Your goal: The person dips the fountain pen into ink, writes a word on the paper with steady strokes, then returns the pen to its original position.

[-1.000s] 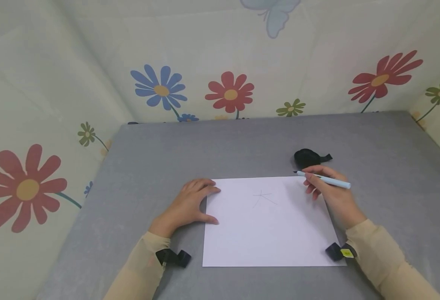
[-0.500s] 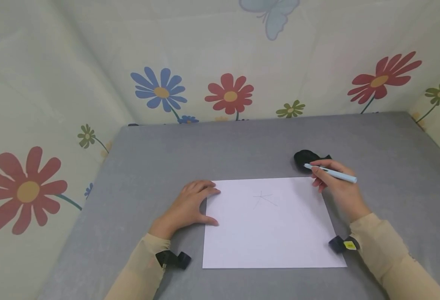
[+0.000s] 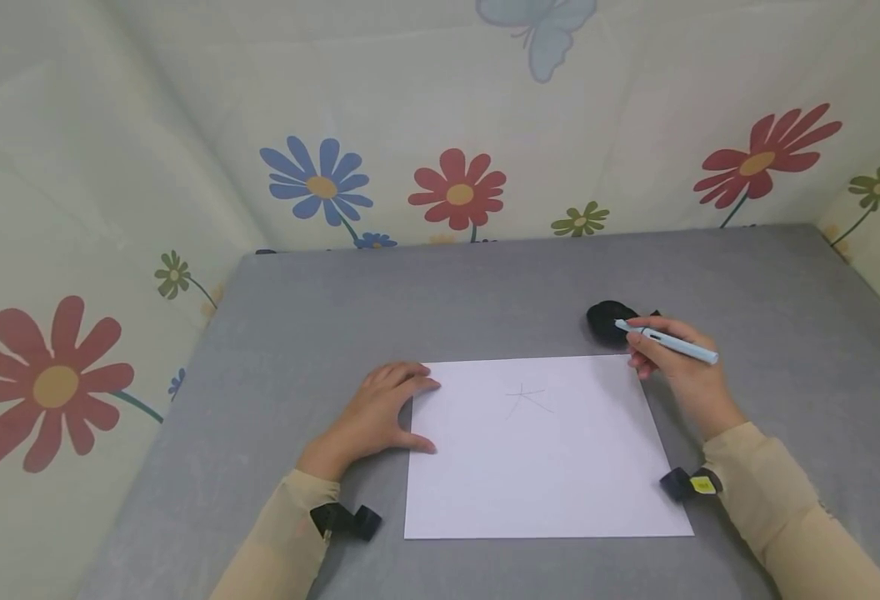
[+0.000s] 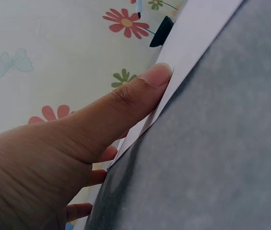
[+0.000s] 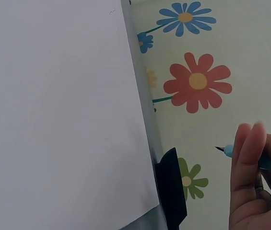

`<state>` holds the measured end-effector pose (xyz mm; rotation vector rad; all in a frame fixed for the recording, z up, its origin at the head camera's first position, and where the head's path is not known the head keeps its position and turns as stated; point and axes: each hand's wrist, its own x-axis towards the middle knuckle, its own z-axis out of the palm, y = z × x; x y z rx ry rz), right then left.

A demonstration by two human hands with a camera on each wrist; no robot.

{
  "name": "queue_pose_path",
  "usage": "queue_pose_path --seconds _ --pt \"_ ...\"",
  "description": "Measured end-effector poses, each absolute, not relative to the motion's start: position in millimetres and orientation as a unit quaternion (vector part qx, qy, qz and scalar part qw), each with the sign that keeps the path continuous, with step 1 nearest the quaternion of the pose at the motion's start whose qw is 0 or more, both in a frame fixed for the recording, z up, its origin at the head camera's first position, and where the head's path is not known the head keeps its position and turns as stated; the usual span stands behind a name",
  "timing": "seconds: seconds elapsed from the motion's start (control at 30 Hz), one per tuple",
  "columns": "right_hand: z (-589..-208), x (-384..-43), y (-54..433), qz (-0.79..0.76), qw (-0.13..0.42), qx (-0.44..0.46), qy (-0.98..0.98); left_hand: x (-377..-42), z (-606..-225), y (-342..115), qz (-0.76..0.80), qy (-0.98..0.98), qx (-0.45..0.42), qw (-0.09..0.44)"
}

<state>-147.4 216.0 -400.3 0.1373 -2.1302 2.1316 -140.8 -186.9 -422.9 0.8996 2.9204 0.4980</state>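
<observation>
A white sheet of paper (image 3: 545, 475) lies on the grey table, with a few thin crossing lines (image 3: 526, 400) drawn near its top. My left hand (image 3: 372, 412) rests at the sheet's left edge, fingers spread; its thumb (image 4: 157, 75) lies on the paper in the left wrist view. Off the sheet's upper right corner, my right hand (image 3: 683, 379) pinches a light blue fountain pen (image 3: 676, 342). The pen's dark nib (image 5: 219, 149) shows in the right wrist view, held up off the paper. In the head view the pen's front end overlaps a black rounded object (image 3: 605, 321).
That black object sits behind the sheet's upper right corner; its kind is unclear, and my right hand partly hides its tab. Grey table surface (image 3: 320, 317) surrounds the sheet. A pale curtain (image 3: 410, 92) printed with flowers stands behind the table and at its sides.
My right hand has moved up and to the right with the pen, away from the paper's corner to near the black object. The left hand has stayed in place.
</observation>
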Motion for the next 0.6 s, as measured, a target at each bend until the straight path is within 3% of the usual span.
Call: queue_pose_path --seconds 0.6 --pt "-402.0 -148.3 223.5 0.713 0.064 0.084 -0.693 -140.9 -426.0 -186.8 0.161 0.944 0.288 0.016"
